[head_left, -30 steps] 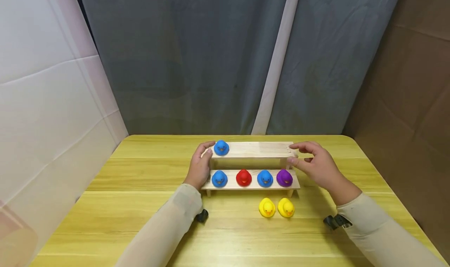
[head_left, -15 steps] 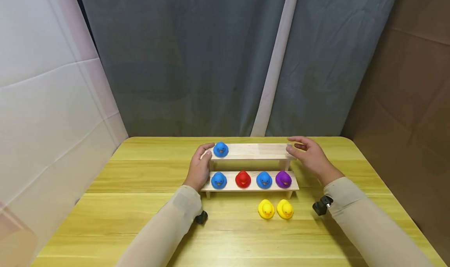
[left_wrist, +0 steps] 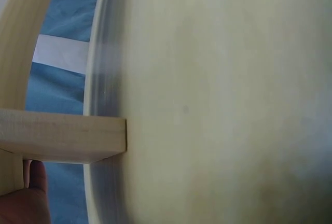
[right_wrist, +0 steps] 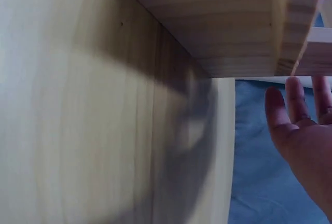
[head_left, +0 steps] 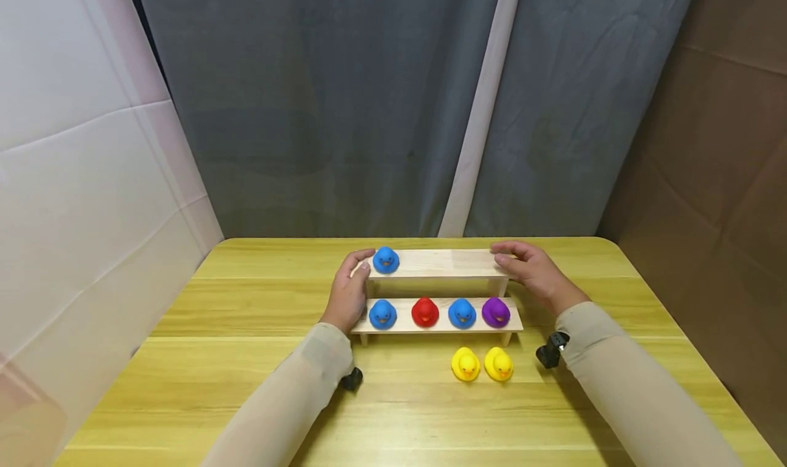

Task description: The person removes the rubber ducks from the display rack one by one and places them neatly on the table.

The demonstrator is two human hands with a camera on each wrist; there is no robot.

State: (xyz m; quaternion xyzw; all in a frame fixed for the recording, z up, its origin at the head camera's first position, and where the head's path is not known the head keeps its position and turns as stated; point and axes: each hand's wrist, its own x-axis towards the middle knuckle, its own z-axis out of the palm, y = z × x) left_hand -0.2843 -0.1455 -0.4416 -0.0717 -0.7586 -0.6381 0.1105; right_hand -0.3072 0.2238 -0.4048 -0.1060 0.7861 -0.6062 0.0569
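Observation:
A two-tier wooden display shelf (head_left: 449,263) stands on the table in the head view. At the left end of its upper board, my left hand (head_left: 348,293) holds on with thumb and index finger; part of that hand shows behind a shelf leg (left_wrist: 62,137) in the left wrist view. My right hand (head_left: 535,274) grips the upper board's right end, its other fingers (right_wrist: 293,102) beside the wood in the right wrist view. One blue rubber duck (head_left: 386,260) sits top left. Along the lower board are a blue duck (head_left: 383,315), red duck (head_left: 425,313), blue duck (head_left: 462,314) and purple duck (head_left: 495,313).
Two yellow rubber ducks, a left one (head_left: 466,364) and a right one (head_left: 499,364), sit on the wooden table (head_left: 246,371) in front of the shelf. A grey curtain (head_left: 320,112) hangs behind the table's far edge, with cloth walls at both sides.
My right hand has moved left, from just beside the upper board's right end to over it. The left hand keeps its place, and the ducks stay where they were.

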